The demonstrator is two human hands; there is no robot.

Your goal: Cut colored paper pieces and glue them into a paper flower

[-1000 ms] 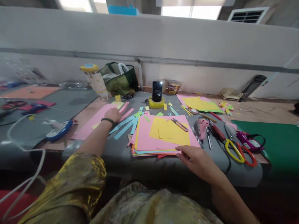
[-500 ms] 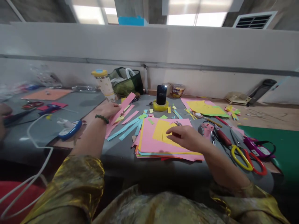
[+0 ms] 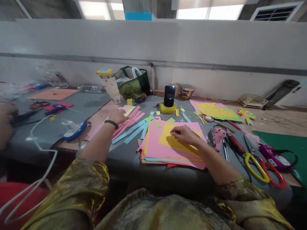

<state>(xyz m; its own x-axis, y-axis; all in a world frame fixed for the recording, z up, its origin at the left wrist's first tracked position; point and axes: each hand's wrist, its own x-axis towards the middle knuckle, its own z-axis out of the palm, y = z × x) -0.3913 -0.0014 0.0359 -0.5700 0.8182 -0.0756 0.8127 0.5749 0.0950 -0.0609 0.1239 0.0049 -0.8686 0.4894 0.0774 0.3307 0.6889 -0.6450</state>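
Observation:
My left hand (image 3: 119,117) reaches over the pink paper strips (image 3: 134,116) at the left of my work area, its fingers stretched out on them. Pale yellow-green strips (image 3: 129,111) lie just beyond its fingertips. Blue strips (image 3: 133,131) fan out nearby. My right hand (image 3: 184,134) is closed in a pinch low over a yellow paper sheet (image 3: 165,140). A small piece of yellow paper appears to be between the fingertips, mostly hidden. Under that sheet lies a stack of coloured paper (image 3: 153,153), pink on top.
A phone (image 3: 169,95) stands in a yellow tape roll (image 3: 168,109). At right lie a pink glue gun (image 3: 218,137), scissors with yellow and red handles (image 3: 257,167) and a purple device (image 3: 274,157). A tumbler (image 3: 110,86) and green bag (image 3: 136,84) stand behind. Another person's hand (image 3: 6,115) is far left.
My right hand's fingers have closed into a pinch where a small yellow piece lay. My left hand has lowered over the strips, and the raised long pink strip has come down leftward.

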